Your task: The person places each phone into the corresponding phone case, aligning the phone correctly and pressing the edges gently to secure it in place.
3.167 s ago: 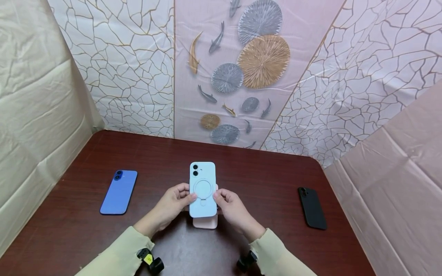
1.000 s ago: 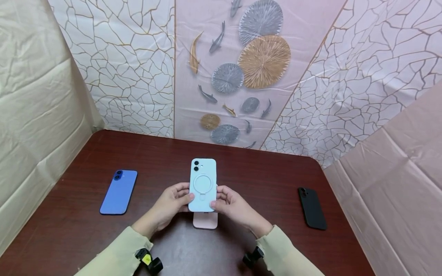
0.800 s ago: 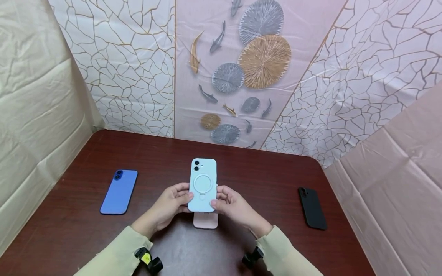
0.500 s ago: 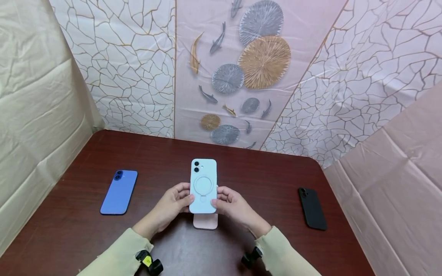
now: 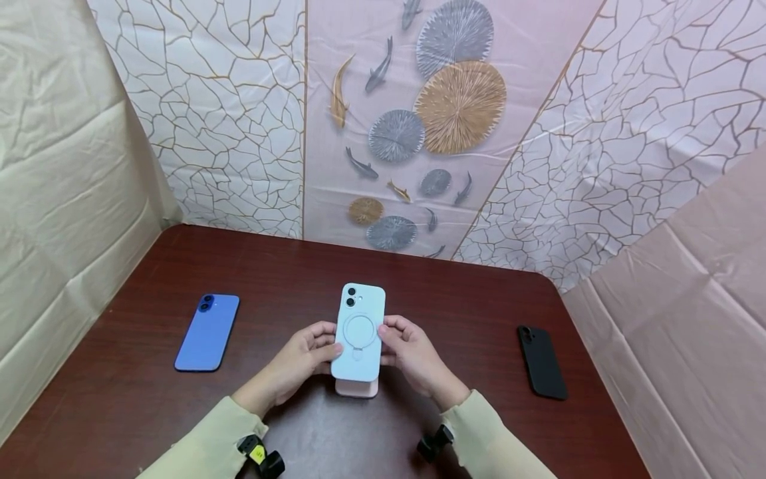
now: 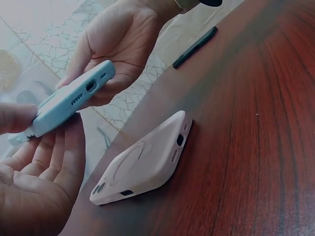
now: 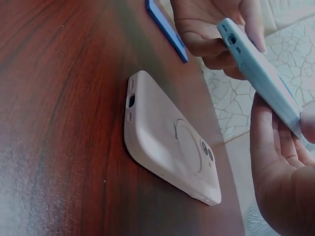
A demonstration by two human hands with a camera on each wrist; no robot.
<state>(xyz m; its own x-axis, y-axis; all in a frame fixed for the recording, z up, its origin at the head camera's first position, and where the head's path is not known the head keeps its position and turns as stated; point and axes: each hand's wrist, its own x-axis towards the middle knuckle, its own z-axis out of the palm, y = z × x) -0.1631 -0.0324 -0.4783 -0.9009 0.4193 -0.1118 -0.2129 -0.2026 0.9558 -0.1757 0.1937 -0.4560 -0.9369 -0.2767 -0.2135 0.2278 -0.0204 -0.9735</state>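
Observation:
Both hands hold up a phone in a light blue case (image 5: 362,362), its back with two camera lenses and a ring facing me. My left hand (image 5: 294,364) pinches its left edge, thumb on the back near the lower part. Higher on the opposite edge, my right hand (image 5: 417,359) grips it with the thumb beside the ring. Both wrist views show the charging port at its bottom end. Beneath the held phone, a phone in a pale pink case (image 6: 142,160) lies back up on the table; in the head view it is mostly hidden.
A blue phone (image 5: 207,332) lies back up on the left of the dark red wooden table (image 5: 281,273). Toward the right edge lies a black phone (image 5: 543,362). Patterned cloth (image 5: 239,120) hangs behind the table, with plain cloth at both sides.
The light blue phone has shifted slightly right and nearer to me, and its top now leans right. My right thumb has moved up from the lower corner to beside the ring.

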